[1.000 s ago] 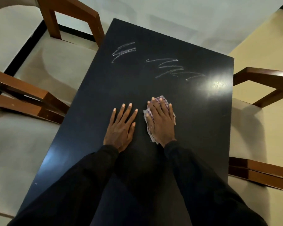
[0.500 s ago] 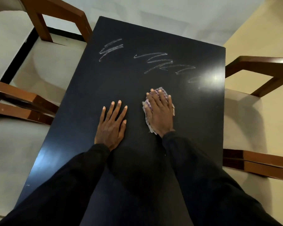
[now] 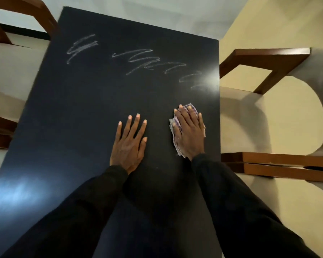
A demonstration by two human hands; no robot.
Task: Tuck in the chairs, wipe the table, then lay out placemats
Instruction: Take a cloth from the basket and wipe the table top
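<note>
Pressed flat with straight fingers (not gripping), the right hand (image 3: 189,133) may slip off the cloth (image 3: 176,125) under it, its bare palm smearing the chalk scribbles (image 3: 147,60) well beyond its fingertips.

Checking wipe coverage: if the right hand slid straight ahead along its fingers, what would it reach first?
The right hand, pressing the cloth, would cross bare table and likely meet the chalk scribble at its right end first.

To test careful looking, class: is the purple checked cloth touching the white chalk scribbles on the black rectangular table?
No, the purple checked cloth under the right hand lies well short of the white chalk scribbles.
</note>
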